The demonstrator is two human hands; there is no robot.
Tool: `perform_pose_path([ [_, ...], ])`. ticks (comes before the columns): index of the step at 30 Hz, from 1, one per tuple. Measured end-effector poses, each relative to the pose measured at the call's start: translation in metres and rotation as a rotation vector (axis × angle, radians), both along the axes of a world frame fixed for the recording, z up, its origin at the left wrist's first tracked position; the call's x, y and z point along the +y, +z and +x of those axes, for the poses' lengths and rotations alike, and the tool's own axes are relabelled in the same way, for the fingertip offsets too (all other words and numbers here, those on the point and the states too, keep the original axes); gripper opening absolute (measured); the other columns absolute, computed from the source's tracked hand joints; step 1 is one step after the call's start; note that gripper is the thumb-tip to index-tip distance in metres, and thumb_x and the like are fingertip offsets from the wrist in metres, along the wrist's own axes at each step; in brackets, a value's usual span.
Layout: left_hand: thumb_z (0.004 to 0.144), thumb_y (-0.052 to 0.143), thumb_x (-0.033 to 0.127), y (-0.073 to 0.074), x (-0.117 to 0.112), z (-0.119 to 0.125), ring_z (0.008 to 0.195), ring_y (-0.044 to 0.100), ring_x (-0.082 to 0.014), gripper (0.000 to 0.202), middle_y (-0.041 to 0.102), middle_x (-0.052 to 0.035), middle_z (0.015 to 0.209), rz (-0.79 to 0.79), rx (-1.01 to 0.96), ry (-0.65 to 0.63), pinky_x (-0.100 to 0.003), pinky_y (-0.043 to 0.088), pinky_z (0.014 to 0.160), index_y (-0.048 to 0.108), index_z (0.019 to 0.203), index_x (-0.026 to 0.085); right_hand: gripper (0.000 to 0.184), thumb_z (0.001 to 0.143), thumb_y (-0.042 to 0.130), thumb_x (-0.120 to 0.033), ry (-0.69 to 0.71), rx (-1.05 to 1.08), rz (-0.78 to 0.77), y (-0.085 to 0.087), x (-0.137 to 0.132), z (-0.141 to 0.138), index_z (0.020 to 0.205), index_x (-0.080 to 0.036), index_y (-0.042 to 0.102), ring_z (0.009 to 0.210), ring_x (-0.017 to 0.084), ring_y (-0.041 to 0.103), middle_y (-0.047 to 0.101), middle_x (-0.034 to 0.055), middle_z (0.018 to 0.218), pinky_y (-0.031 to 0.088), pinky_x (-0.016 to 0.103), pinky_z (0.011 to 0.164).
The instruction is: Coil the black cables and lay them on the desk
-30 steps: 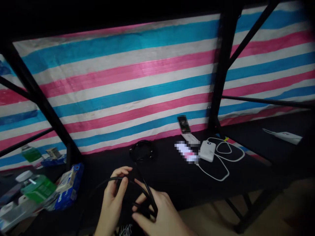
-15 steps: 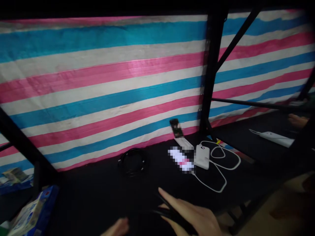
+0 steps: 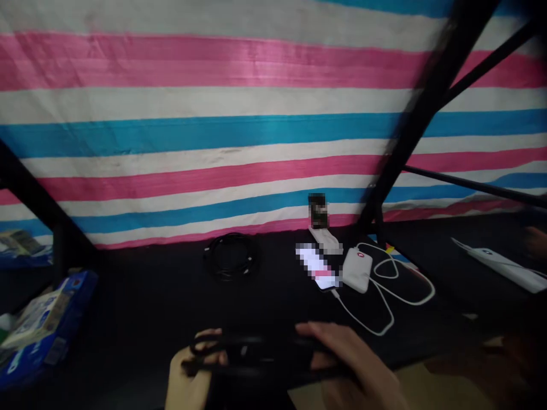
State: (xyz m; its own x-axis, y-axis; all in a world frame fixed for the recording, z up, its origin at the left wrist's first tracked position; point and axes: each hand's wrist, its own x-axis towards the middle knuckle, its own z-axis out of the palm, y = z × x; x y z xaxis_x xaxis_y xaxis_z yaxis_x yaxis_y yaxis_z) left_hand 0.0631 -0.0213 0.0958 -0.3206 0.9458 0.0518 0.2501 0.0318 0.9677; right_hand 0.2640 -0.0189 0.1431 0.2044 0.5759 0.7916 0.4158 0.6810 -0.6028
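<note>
Both my hands hold a bundle of black cable (image 3: 256,354) low over the front of the black table (image 3: 149,296). My left hand (image 3: 190,376) is closed round the bundle's left end, thumb on top. My right hand (image 3: 354,370) grips the right end, its fingers curled over the strands. Farther back on the table lies a second coil of black cable (image 3: 231,256). To its right are a phone (image 3: 318,266), a white power bank (image 3: 358,269) and a looped white cable (image 3: 393,285).
A striped pink, blue and white tarp hangs behind the table. Black frame posts (image 3: 410,131) rise at the right and left. Blue boxes (image 3: 38,324) sit at the left. On the right table lies a white device (image 3: 499,265), with another person's hand (image 3: 536,239) near it.
The view has swung and dipped. My hands went from looping the cable to holding it stretched level between them; my left hand is back in view.
</note>
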Motion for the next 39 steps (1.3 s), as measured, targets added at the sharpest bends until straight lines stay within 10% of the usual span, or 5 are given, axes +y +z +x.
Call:
perform_pose_path([
  [13,0.076,0.061,0.043,0.015,0.018,0.022,0.026,0.016,-0.0028,0.048,0.023,0.0108,0.033,0.092,-1.1,0.465,-0.019,0.017,0.03,0.03,0.049,0.019,0.041,0.074,0.066,-0.042,0.523,0.8,-0.966,-0.066,0.034,-0.09,0.047,-0.019,0.044,0.041,0.009,0.041,0.04,-0.0053,0.043,0.042,0.024,0.048],
  [20,0.083,0.051,0.046,-0.015,0.024,0.013,0.056,0.052,-0.0128,0.045,0.045,0.0021,0.046,0.065,-0.598,0.416,-0.026,0.045,0.068,0.042,0.046,0.02,0.062,0.078,0.055,-0.04,0.537,1.048,-0.999,-0.072,0.022,-0.121,0.039,-0.023,0.011,0.029,0.006,0.017,0.016,-0.0079,0.03,0.033,0.024,0.036],
  [27,0.077,0.06,0.044,-0.041,0.031,0.004,0.114,0.049,-0.0176,0.045,0.055,-0.0029,0.119,-0.066,-0.691,0.329,-0.029,0.035,0.097,0.051,0.117,0.028,0.061,0.078,0.051,-0.057,0.863,0.64,-0.909,-0.07,0.03,-0.128,0.033,-0.024,0.028,0.028,0.008,0.021,0.024,-0.0047,0.03,0.014,0.024,0.031],
  [31,0.073,0.059,0.051,-0.039,0.048,-0.002,0.085,0.064,-0.0206,0.055,0.065,-0.0075,0.096,-0.292,-1.162,0.083,-0.032,0.049,0.075,0.052,0.118,0.021,0.059,0.078,0.054,-0.057,0.84,0.422,-0.802,-0.069,0.05,-0.14,0.032,-0.024,0.035,0.032,0.01,0.031,0.032,-0.0028,0.031,0.026,0.027,0.036],
  [39,0.07,0.062,0.054,-0.026,0.121,-0.04,0.048,0.058,-0.0097,0.042,0.05,0.0055,0.046,0.038,-0.78,0.229,-0.02,0.045,0.056,0.042,0.06,0.019,0.022,0.074,0.062,-0.036,0.48,0.272,-0.553,-0.075,0.152,-0.127,0.064,-0.017,0.062,0.069,0.017,0.059,0.061,0.003,0.066,0.047,0.031,0.072],
])
